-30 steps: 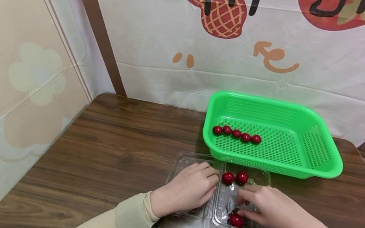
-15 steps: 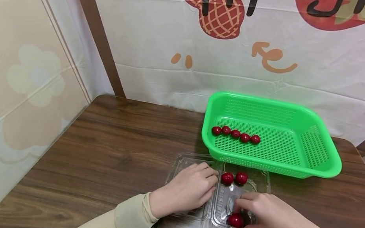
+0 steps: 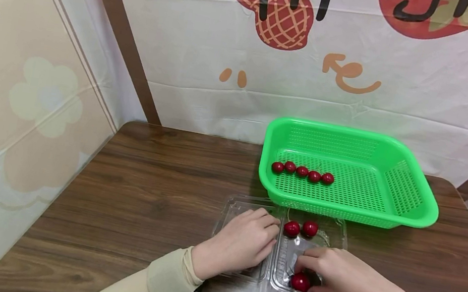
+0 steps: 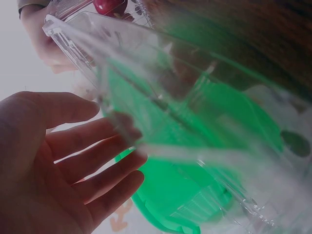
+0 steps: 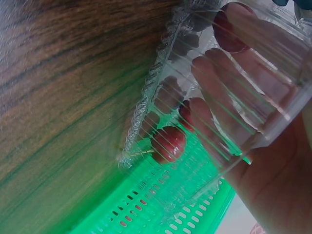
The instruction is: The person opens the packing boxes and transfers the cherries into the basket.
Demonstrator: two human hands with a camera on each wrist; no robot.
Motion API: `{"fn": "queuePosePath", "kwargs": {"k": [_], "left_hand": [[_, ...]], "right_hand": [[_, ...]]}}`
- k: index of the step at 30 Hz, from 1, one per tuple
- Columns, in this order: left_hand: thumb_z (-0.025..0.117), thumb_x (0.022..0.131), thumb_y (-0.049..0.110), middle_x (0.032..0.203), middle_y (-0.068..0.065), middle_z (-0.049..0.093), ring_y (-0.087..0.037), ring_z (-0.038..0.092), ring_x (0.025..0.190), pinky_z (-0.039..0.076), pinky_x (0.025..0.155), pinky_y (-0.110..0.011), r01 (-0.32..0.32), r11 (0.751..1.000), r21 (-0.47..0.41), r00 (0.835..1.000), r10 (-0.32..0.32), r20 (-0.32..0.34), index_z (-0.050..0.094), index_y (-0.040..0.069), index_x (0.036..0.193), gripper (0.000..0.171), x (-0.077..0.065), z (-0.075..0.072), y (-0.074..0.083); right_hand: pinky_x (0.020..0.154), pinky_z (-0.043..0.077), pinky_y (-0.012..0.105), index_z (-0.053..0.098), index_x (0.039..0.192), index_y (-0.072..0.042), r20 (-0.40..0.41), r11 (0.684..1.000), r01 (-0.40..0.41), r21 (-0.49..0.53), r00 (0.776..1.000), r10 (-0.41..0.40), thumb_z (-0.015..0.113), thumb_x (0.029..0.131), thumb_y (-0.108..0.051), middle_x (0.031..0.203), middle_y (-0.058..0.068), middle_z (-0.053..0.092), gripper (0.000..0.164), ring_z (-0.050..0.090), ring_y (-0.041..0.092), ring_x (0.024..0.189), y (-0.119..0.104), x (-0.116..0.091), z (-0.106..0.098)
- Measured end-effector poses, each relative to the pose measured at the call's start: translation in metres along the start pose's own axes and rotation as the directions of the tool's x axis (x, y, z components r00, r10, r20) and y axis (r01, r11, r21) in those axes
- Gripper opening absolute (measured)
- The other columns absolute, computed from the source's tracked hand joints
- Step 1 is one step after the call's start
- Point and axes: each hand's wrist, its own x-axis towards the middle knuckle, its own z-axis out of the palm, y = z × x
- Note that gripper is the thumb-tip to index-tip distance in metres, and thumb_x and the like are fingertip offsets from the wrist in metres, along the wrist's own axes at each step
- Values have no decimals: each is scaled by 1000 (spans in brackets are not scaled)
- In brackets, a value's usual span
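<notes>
A clear plastic clamshell box (image 3: 280, 287) lies opened flat, its two halves side by side. My left hand (image 3: 244, 242) rests over the left half; in the left wrist view its fingers (image 4: 105, 183) are loosely extended at the plastic edge. My right hand (image 3: 341, 278) reaches into the right half and pinches a dark red cherry (image 3: 300, 281) near the front wall. The right wrist view shows that cherry (image 5: 234, 29) through the clear wall, at the fingertips. Two more cherries, one left (image 3: 292, 228) and one right (image 3: 310, 228), sit at the back of that half.
A green plastic basket (image 3: 425, 212) stands just behind the box, close to its back edge. A row of several cherries (image 3: 302, 171) lies in its left part. Brown wooden table (image 3: 139, 192) extends to the left; a printed cloth (image 3: 193, 58) hangs behind.
My right hand has shifted down and slightly left, closing its fingers around the near cherry, which has moved a little left. The left hand has stayed in place.
</notes>
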Motion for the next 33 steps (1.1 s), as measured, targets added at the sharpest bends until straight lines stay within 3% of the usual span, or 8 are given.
{"fn": "queuePosePath", "kwargs": {"k": [13,33], "left_hand": [[55,85,21,103,0,67,-15,54,96,48,75,-28,-2,1000,-5,1000,2,-9,68,11,90,18,0,1,0],[55,84,21,103,0,67,-16,54,96,48,74,-28,-4,1000,-2,1000,4,-9,68,11,88,17,-1,0,0]], "right_hand": [[48,47,22,55,81,-21,-9,1000,16,-3,1000,-16,78,60,-27,75,-13,52,31,50,-1,63,-1,0,-1],[60,53,21,60,89,-20,-41,998,8,66,999,-5,77,63,-22,84,-10,61,31,59,4,73,7,0,-17]]}}
